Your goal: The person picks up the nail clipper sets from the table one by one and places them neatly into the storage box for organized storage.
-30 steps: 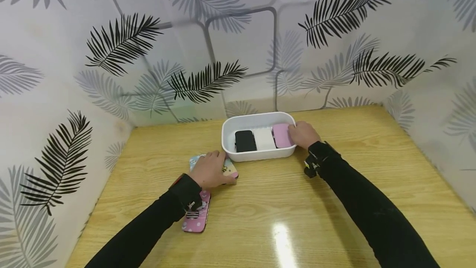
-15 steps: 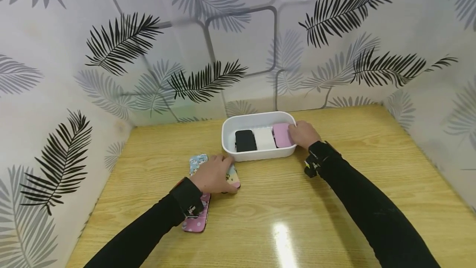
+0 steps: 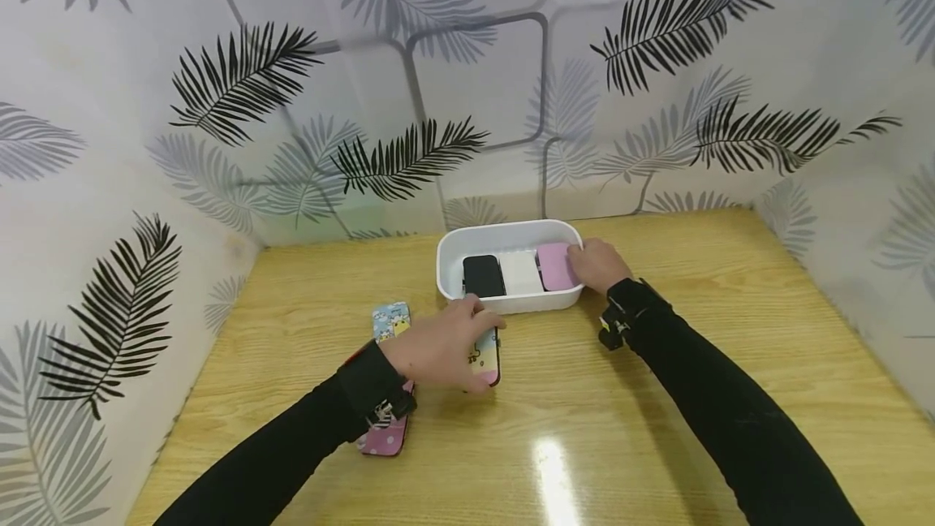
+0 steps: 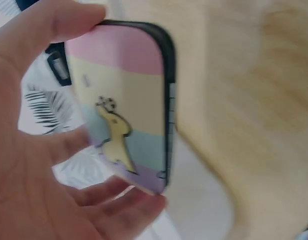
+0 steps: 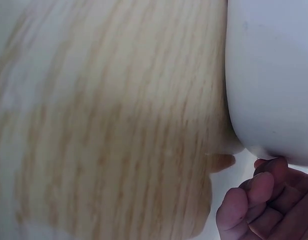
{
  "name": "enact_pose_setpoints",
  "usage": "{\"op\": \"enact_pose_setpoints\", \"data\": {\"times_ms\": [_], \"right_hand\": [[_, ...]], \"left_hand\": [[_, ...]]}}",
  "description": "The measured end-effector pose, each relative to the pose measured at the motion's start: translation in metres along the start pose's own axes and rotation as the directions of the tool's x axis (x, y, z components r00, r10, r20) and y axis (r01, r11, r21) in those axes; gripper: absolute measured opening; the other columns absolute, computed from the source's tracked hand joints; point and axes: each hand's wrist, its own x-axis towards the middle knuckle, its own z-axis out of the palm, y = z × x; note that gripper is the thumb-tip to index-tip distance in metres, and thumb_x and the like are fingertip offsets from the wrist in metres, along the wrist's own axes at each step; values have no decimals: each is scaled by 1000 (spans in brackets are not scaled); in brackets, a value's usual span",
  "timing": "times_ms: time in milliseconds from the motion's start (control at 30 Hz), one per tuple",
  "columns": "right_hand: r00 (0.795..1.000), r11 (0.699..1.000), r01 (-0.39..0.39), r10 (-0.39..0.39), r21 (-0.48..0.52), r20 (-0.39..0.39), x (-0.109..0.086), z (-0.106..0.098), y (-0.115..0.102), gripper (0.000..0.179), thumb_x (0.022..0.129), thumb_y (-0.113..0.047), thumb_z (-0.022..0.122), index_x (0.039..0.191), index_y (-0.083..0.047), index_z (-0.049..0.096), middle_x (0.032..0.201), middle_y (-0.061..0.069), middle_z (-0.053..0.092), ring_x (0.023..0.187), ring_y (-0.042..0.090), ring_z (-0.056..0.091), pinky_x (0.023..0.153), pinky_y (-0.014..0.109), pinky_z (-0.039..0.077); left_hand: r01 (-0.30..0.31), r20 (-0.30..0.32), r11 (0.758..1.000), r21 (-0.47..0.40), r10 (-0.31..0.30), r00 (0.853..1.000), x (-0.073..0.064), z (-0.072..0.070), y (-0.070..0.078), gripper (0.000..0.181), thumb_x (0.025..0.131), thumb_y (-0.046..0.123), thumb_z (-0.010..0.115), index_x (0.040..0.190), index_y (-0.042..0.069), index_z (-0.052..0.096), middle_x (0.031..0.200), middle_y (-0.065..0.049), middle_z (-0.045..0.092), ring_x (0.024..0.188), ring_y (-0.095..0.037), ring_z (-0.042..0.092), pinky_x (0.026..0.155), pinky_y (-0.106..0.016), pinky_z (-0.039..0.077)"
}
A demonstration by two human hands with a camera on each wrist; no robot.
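Note:
My left hand (image 3: 437,345) pinches a flat, round-cornered case (image 3: 485,362) by its two ends, thumb on one and fingertips on the other. In the left wrist view the case (image 4: 141,90) has pink, yellow, green and lilac bands, a small yellow deer and a black edge with a hinge-like strip. It is tilted above the table, just in front of a white plastic bin (image 3: 454,242). At the bin's right end my right hand (image 3: 601,265) grips the wall, thumb inside by a pink case (image 3: 557,268). Curled fingers (image 5: 234,207) show against the bin's outside.
Inside the bin a black case (image 3: 482,276) and a white case (image 3: 520,273) lie left of the pink one. On the table, partly behind the left arm, are a light-blue cartoon case (image 3: 392,317) and a pink dotted case (image 3: 384,439). A leaf-patterned sheet (image 3: 351,88) stands behind.
My left hand has lifted the banded case off the table and carried it right, nearer the bin's front. The right hand and the bin have stayed put.

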Motion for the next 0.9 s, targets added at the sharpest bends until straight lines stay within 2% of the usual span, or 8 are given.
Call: {"op": "enact_pose_setpoints", "data": {"times_ms": [133,233,333,467,633,800,900], "right_hand": [[1000,1000,2,-1,3,-17,1,-2,3,48,102,-36,32,108,2,60,103,21,61,89,33,57,76,40,44],[1000,1000,10,-10,6,-29,3,-2,4,48,101,-36,33,106,2,61,102,21,61,89,33,58,76,40,45],[999,1000,25,-25,4,-37,3,0,5,47,102,-37,33,100,0,62,100,20,62,88,33,58,75,39,45],[998,998,54,-53,12,-45,0,1,2,47,103,-36,32,87,-4,62,94,18,63,83,32,58,70,37,43],[996,997,75,-73,26,-57,-7,-1,0,48,104,-35,30,75,-8,56,85,15,61,76,30,57,64,34,41],[995,997,74,-72,28,-63,-6,-1,1,49,105,-37,27,73,-10,53,82,13,60,75,29,57,62,34,40],[995,997,72,-70,29,-66,-6,-2,2,50,105,-37,28,74,-10,55,84,13,61,76,30,58,63,34,40]], "left_hand": [[-52,-127,998,-38,47,991,20,-20,9,74,80,45,75,143,17,48,135,-8,42,112,-18,45,89,-30,48],[-38,-197,999,-26,32,980,43,-30,12,75,79,41,74,143,16,44,138,-7,41,119,-19,43,90,-33,49],[-21,-227,1000,0,20,974,67,-36,13,76,78,40,75,142,14,43,139,-6,44,127,-21,42,97,-34,47],[19,-228,1000,-12,-22,973,97,-39,12,81,77,39,77,143,11,41,140,-8,45,132,-25,38,104,-35,42],[73,-202,990,-118,-96,975,127,-36,11,95,74,33,81,150,4,34,145,-16,41,135,-30,35,112,-39,34],[129,-136,958,-257,-168,976,149,-31,11,101,73,30,84,156,9,30,147,-16,37,133,-28,34,107,-38,39],[138,-115,938,-318,-182,977,159,-27,11,99,71,27,85,155,10,34,147,-15,35,130,-26,37,104,-35,42]]}}
